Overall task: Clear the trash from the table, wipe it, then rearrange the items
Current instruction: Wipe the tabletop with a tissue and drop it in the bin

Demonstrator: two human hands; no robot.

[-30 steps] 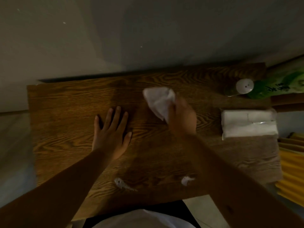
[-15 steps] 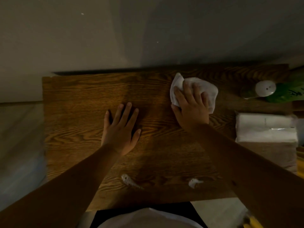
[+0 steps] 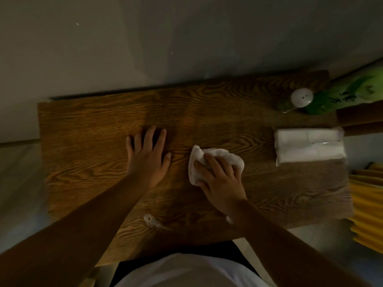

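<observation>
Crumpled white tissue (image 3: 219, 160) lies mid-frame on the wooden table (image 3: 93, 141); a small scrap, perhaps foil (image 3: 152, 221), lies lower centre.

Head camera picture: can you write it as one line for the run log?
step: wiping | right hand: presses crumpled white tissue on brown wooden table | left hand: flat on table | white smear: near front edge
</observation>
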